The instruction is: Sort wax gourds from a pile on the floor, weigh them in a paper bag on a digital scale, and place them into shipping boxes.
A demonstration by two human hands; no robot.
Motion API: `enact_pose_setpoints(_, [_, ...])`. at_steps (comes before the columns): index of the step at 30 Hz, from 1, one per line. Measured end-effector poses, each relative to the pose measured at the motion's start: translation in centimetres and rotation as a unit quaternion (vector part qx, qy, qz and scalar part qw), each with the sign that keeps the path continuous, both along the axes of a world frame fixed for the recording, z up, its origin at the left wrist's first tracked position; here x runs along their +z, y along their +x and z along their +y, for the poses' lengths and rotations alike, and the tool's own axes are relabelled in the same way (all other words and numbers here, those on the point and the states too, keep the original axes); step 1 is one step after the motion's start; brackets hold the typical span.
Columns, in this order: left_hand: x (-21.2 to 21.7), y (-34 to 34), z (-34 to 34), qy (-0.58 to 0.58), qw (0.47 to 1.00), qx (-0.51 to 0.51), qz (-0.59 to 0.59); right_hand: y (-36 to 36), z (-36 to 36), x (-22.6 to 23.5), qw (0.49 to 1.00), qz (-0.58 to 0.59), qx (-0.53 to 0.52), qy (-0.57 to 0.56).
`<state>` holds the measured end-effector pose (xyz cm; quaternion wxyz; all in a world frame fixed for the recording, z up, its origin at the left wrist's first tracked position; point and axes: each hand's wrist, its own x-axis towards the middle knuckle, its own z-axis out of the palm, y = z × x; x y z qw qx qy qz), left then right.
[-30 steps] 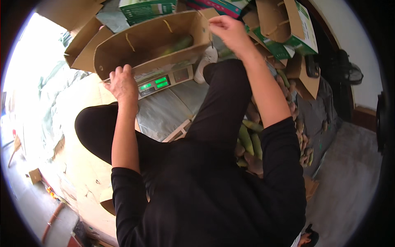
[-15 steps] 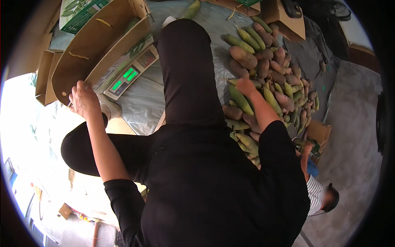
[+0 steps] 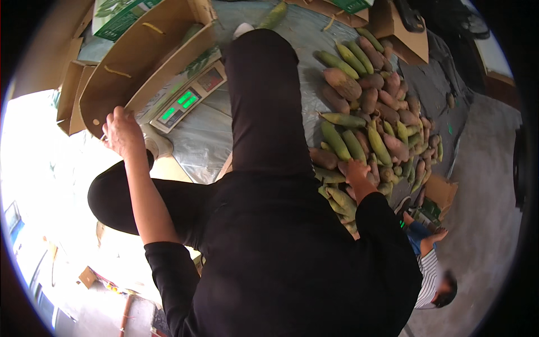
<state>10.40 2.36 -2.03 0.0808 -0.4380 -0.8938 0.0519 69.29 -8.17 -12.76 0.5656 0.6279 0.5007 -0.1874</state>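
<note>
At the left, my left hand (image 3: 122, 133) has its fingers curled over the near rim of a tall open cardboard box (image 3: 106, 92). This box leans over a white scale (image 3: 178, 106) with lit green displays. My right hand (image 3: 357, 170) is down at the near side of a heap of long green and reddish-brown radish-like vegetables (image 3: 396, 147). Its bent fingers touch the lower end of a green radish-like vegetable (image 3: 353, 145); what lies under the fingers is hidden. Another green one (image 3: 335, 140) lies just left of it.
A grey plastic sheet (image 3: 309, 42) lies under the heap. My bent knee (image 3: 264, 95) stands between scale and heap. Cardboard boxes (image 3: 401, 33) stand beyond the pile, with a green-and-white box (image 3: 120, 17) far left. Another person (image 3: 429, 275) is at the lower right.
My right hand has moved toward me, from the left edge of the heap to its near side. My left hand stays on the box rim. The other person's arm has shifted.
</note>
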Motion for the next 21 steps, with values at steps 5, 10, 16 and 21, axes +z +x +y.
enact_pose_setpoints(5, [0.0,-0.2,-0.4,0.022,1.000,-0.001,-0.017,-0.2,0.1,0.0,1.000,-0.012,-0.020,-0.007])
enact_pose_setpoints(10, [0.0,0.0,-0.5,0.037,0.999,-0.008,-0.017,-2.2,3.5,2.5,0.998,0.011,-0.059,-0.011])
enact_pose_setpoints(16, [0.6,0.1,-0.5,0.041,0.999,0.003,-0.028,-2.8,10.2,2.3,0.910,0.301,-0.136,0.252])
enact_pose_setpoints(21, [0.4,-0.2,-0.6,0.056,0.997,0.002,-0.059,-10.4,20.5,6.8,0.742,0.515,-0.085,0.421])
